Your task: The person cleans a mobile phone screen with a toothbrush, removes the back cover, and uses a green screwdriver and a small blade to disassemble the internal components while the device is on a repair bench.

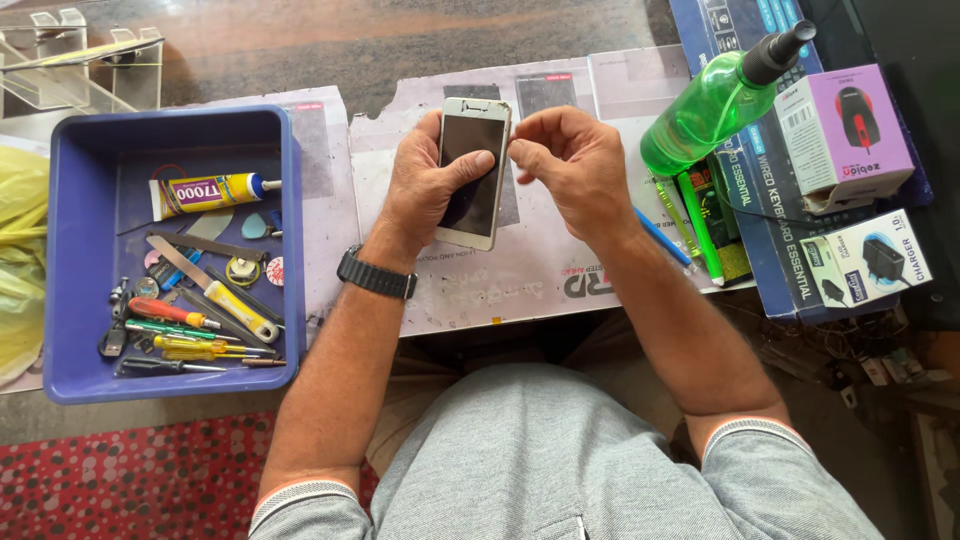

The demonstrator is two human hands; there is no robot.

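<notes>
Left hand [425, 190] grips slim white smartphone [472, 172] w/ dark screen, thumb across glass to steady it, while right hand [572, 165] pinches its top-right edge.

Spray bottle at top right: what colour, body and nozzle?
The spray bottle has a translucent green body and a black nozzle, seen best in the head view.

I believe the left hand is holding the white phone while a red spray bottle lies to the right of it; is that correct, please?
Not quite: the spray bottle is green, not red, as the head view shows. The left hand does hold the white phone, with the bottle lying to its right.
</notes>
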